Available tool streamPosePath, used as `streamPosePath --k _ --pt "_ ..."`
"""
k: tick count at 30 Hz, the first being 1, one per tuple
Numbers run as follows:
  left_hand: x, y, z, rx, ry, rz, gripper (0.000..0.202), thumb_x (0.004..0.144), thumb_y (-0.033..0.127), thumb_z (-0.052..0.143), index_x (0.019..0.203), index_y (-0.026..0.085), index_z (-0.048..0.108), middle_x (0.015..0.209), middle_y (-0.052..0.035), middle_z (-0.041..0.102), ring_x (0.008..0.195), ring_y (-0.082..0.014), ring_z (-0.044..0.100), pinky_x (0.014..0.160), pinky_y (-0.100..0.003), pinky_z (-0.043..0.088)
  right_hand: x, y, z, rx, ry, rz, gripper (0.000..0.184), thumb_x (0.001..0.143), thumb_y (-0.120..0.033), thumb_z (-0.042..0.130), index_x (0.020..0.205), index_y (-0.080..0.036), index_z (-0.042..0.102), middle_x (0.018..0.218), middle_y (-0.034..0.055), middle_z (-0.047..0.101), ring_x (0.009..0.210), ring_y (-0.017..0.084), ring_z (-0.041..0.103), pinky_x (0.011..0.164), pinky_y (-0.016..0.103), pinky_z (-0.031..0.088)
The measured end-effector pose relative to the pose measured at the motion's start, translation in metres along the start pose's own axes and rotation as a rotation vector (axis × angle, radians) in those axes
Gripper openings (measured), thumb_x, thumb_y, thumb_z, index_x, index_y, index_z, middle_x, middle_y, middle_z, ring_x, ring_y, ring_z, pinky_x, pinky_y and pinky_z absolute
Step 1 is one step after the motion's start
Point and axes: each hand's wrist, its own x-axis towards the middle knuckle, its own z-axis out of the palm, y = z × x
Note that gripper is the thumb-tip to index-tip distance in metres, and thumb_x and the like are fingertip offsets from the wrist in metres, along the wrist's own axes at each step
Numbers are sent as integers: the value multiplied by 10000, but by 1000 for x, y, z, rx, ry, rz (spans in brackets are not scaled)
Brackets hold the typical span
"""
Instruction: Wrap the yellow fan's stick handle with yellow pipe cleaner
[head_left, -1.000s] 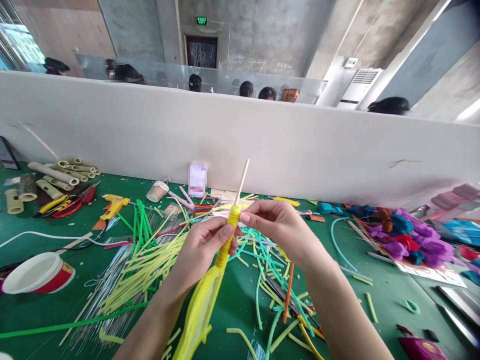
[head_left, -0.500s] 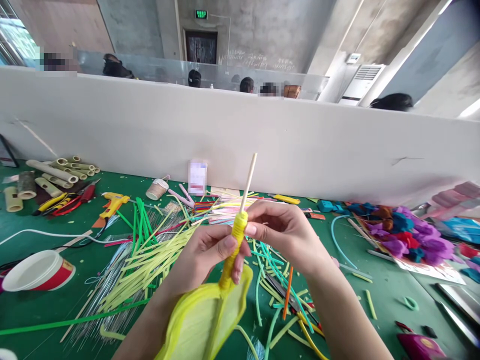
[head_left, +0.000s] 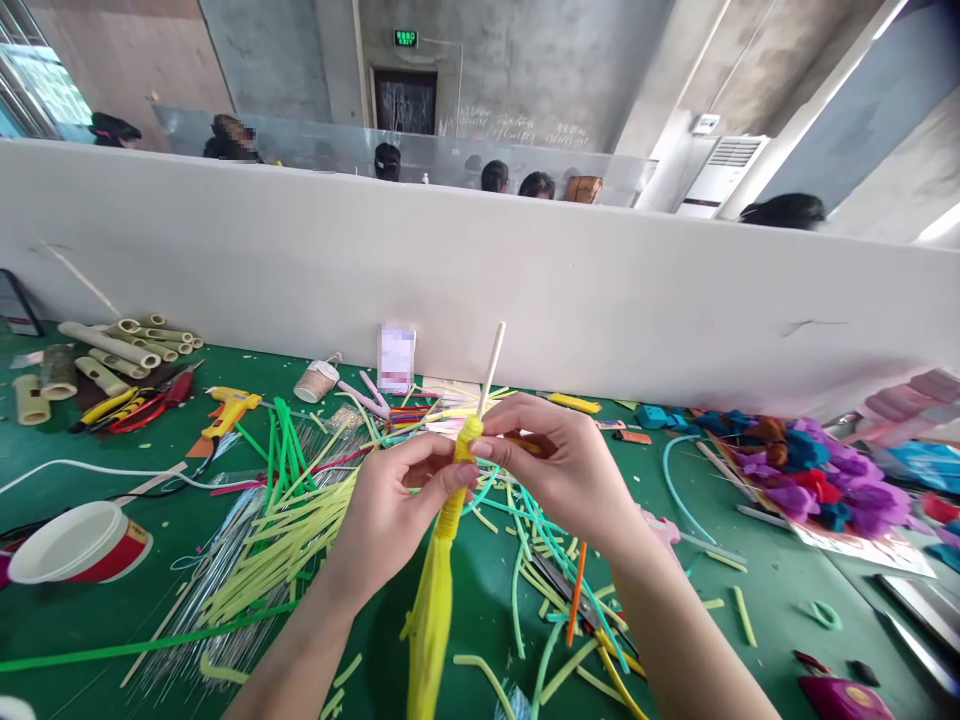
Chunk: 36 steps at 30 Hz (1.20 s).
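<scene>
Head view: my left grip [head_left: 397, 495] pinched the yellow-wrapped stem [head_left: 450, 515], slanting up-right; my right grip [head_left: 559, 455] pinched nearer its bare tip [head_left: 496, 345].

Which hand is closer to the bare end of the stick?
The right hand: it works at the top of the yellow wrapping, just below the bare stick, while the left hand holds the wrapping lower down.
</scene>
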Motion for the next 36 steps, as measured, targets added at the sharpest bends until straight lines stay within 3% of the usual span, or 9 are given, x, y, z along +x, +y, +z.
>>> streamPosePath --k 4,10,13,17,25,31,36 --pt "2 0 0 -43 11 -28 166 882 346 700 900 181 706 778 -5 684 708 -131 640 672 -213 507 2 -1 -6 -68 -61 -75 115 870 -285 708 796 -199 729 854 56 693 765 175 624 636 323 456" --pt "4 7 -6 -168 -138 -60 214 882 364 696 819 159 684 678 1 654 617 -114 616 622 -211 504 1 0 -12 -118 -104 -148 134 900 -272 686 810 -188 739 809 42 667 719 149 611 612 297 450" --pt "3 7 -4 -183 -81 -89 215 896 369 678 830 165 682 675 15 635 586 -97 599 581 -195 494 -2 -1 -10 -215 -37 -220 108 907 -227 674 828 -189 737 797 25 658 659 117 580 565 268 426" --pt "2 3 1 -89 30 -16 204 905 376 669 911 175 703 702 13 652 620 -99 620 604 -192 507 -5 -4 -8 -309 26 -271 112 912 -180 656 834 -169 735 778 23 653 638 106 560 567 259 426" --pt "-2 3 4 -36 83 20 200 917 372 654 918 179 706 707 9 690 622 -106 665 604 -188 533 -6 -3 -7 -255 47 -147 169 913 -240 663 768 -171 713 783 31 664 643 118 567 534 266 397" --pt "-2 0 2 146 185 140 119 905 297 677 906 185 715 725 9 714 651 -104 693 636 -170 537 -8 -4 -5 -302 83 -93 168 907 -248 664 763 -179 717 737 14 640 585 106 507 513 275 356" --pt "-5 8 2 -115 52 26 151 904 316 677 846 182 715 674 14 690 586 -99 680 572 -166 536 -5 -4 -5 -146 53 -53 161 881 -273 696 740 -199 717 735 19 665 655 134 569 552 277 401"
